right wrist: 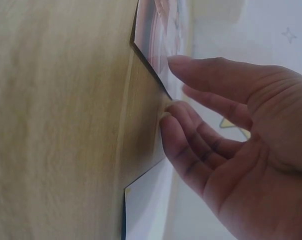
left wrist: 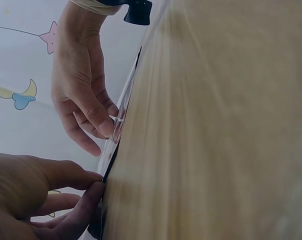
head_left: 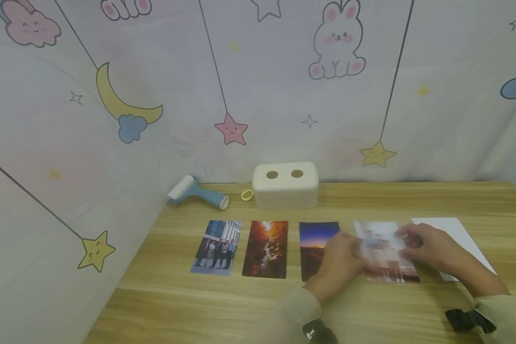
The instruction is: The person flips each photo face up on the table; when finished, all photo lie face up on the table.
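A glossy photo of people, blurred in the head view, lies on the right half of the table between the hands. At its left edge my left hand pinches it between thumb and fingers; the left wrist view shows these fingertips meeting at the edge. My right hand is at the photo's right edge, its thumb over the print and its fingers apart from the thumb. The left hand partly covers a purple sunset photo. Under the right forearm a white sheet is partly hidden.
Farther left lie an autumn stream photo and a group photo. Behind them are a blue-handled lint roller, a small yellow ring and a white box with two holes. A patterned curtain hangs along the table's back.
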### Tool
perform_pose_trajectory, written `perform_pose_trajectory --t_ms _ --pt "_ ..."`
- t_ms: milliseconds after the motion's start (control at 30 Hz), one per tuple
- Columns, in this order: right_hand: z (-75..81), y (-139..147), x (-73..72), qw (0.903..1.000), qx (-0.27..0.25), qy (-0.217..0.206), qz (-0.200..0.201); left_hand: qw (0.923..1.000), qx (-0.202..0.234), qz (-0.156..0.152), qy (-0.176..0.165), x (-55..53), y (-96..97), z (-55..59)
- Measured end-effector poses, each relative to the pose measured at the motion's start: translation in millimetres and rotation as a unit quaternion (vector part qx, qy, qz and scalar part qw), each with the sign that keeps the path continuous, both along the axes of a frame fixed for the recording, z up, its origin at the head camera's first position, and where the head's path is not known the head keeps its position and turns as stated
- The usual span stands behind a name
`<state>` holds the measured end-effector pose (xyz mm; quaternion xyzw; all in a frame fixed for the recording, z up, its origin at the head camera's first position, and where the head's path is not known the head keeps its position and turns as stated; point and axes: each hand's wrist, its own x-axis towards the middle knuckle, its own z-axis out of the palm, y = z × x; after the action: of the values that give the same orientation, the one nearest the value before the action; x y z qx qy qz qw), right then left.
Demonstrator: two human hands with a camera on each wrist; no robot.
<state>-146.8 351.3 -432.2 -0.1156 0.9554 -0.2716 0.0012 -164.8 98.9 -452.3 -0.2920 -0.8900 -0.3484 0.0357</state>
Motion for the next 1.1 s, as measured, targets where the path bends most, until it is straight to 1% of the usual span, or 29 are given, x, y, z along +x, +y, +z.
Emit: perform_pose_trajectory --t_ms 200,267,467,533,667,767,833,933,1033,1100 --pt "0.3 -0.6 -1.5 1.0 0.001 0.002 0.001 0.9999 -0.003 -0.003 0.015 1.0 -1.4 0.9" --pt "0.7 -0.9 -2.0 1.0 0.001 0.001 0.0 0.9999 -0.005 0.002 0.015 1.1 -1.2 1.7" --pt "2.1 -0.9 -3.3 1.0 0.007 0.001 0.0 0.9999 -0.006 0.008 0.009 0.8 -1.5 4.3" --pt "3.2 -0.6 -3.8 1.0 0.006 0.001 0.0 1.0 -0.004 0.007 0.003 0.8 -2.3 5.1" --pt "4.3 0.3 -3.9 1.0 0.002 0.003 -0.002 0.9997 0.002 0.017 -0.017 0.9 -3.5 7.6" --pt "5.6 3.2 -2.8 0.9999 -0.01 -0.002 -0.009 0.9986 0.024 0.02 -0.043 1.4 -2.9 8.0" --pt "6.6 7.5 -1.7 0.9997 -0.023 -0.001 -0.009 0.9963 0.052 0.016 -0.066 2.1 -0.8 7.1" --pt "7.8 15.8 1.1 0.9995 -0.023 0.014 -0.016 0.9879 0.111 -0.003 -0.108 4.2 5.5 3.7" --pt "9.1 24.9 4.0 0.9991 -0.011 0.03 -0.027 0.9815 0.152 -0.028 -0.113 6.3 14.1 -0.7" --pt "11.1 30.4 5.9 0.9989 -0.002 0.031 -0.036 0.9833 0.151 -0.042 -0.092 7.3 20.4 -2.8"
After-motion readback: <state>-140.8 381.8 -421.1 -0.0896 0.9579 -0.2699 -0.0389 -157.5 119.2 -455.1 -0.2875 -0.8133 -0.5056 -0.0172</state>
